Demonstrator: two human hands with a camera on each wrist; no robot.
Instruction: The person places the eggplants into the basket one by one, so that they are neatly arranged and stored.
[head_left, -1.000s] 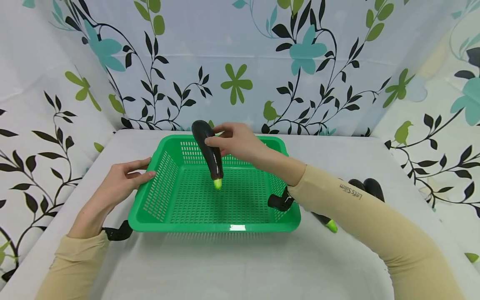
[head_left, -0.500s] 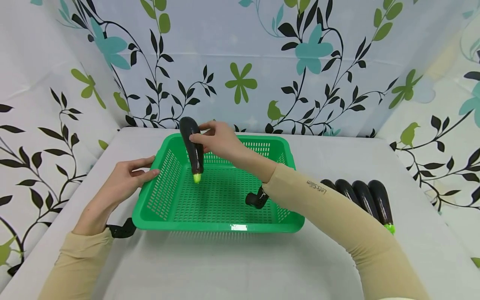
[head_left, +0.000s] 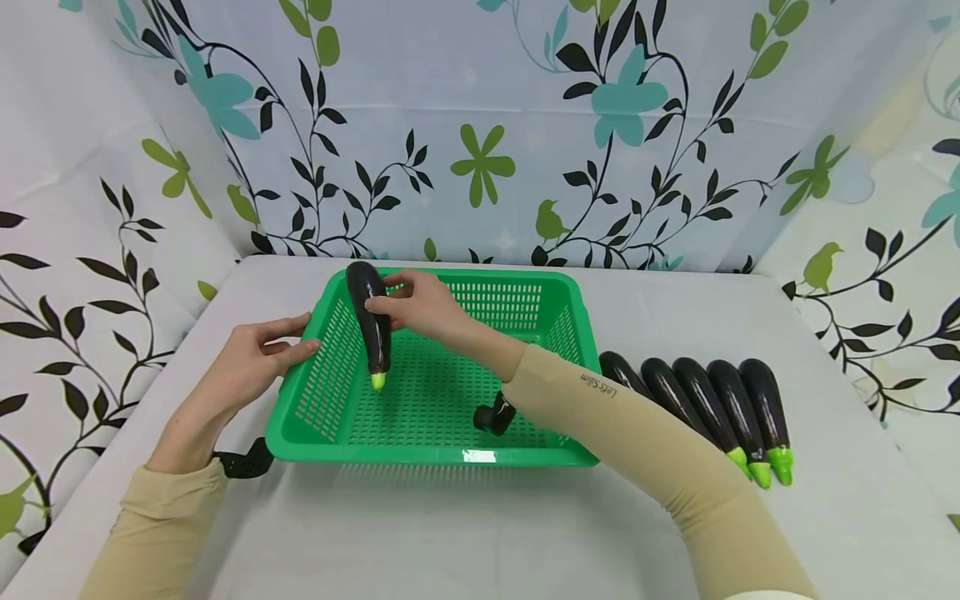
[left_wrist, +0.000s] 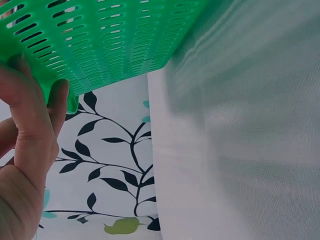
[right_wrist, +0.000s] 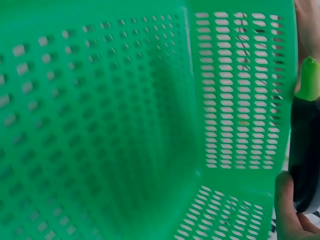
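Observation:
Over the left part of a green plastic basket [head_left: 375,452], my right hand [head_left: 422,307] pinches a dark eggplant [head_left: 369,325] between thumb and fingers. Its bright green stem end points down into the basket. The right wrist view shows this eggplant [right_wrist: 305,145] at the right edge, beyond the slotted basket wall [right_wrist: 240,100]. My left hand [head_left: 251,354] grips the basket's left rim, thumb on the near side and fingers farther back. In the left wrist view, the left hand's fingers [left_wrist: 59,102] reach the rim from outside.
Several more eggplants [head_left: 738,400] lie side by side on the white table [head_left: 480,533], right of the basket. My right forearm [head_left: 622,417] crosses the basket's right front corner and covers part of that row. A patterned curtain [head_left: 480,92] stands behind the table.
My right hand has carried the eggplant leftward and then lower over the basket. The forearm has shifted left, uncovering more of the eggplant row. My left hand keeps its grip on the rim.

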